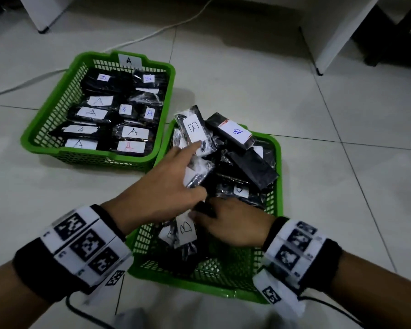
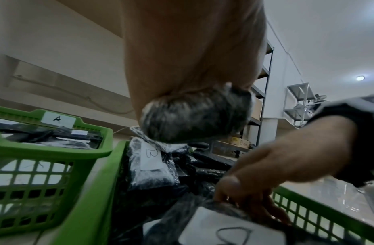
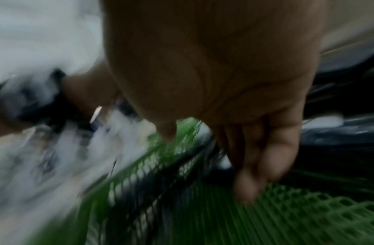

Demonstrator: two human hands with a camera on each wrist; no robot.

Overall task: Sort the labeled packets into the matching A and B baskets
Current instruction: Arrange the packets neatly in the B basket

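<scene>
1. Head view: the left hand (image 1: 163,186) grips a dark packet (image 1: 197,175) in the B basket (image 1: 279,162), thumb under, index finger stretched out to touch a B-labelled packet (image 1: 195,129) just beyond it. The held packet's long axis runs away from the palm, toward the far right. The right hand (image 1: 230,222) lies just behind that grip, fingertips on another B packet (image 1: 185,230); whether it pinches or only presses is unclear. The A basket (image 1: 45,119) sits ahead and left of the left hand, which is nearer.

2. Left wrist view: the fingers (image 2: 181,66) curl round the packet's wrapped end (image 2: 198,117), over the B pile, the A basket just to their left.

3. Right wrist view: heavily blurred; the fingers (image 3: 272,149) hang over green mesh, grip undetermined.
</scene>
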